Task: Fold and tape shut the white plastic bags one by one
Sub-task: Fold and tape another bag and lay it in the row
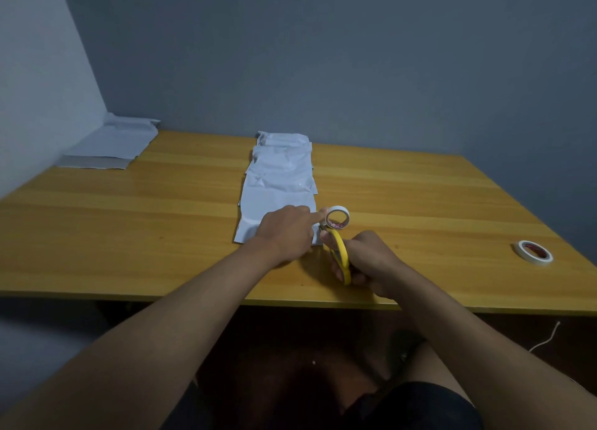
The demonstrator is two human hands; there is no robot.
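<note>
Wood-grain table [129,222] is carrying everything, its near edge running just under both forearms. White plastic bags [279,177] are lying in an overlapping row that is stretching away from the left hand [284,232] toward the far wall. That hand is resting palm-down on the nearest bag [247,229], fingers mostly straight, with the index finger reaching out to touch the tape roll [337,218] standing on edge just beyond its fingertip. A separate stack of flat bags [109,145] is sitting well off to the left of the left hand, in the far corner by the wall. The right hand [368,258] is gripping yellow-handled scissors [340,255], fingers curled round the handles, the blade end pointing toward the standing roll; the blades themselves are too hidden to tell how they are set. A second tape roll [533,251] is lying flat, well to the right of the right hand.
</note>
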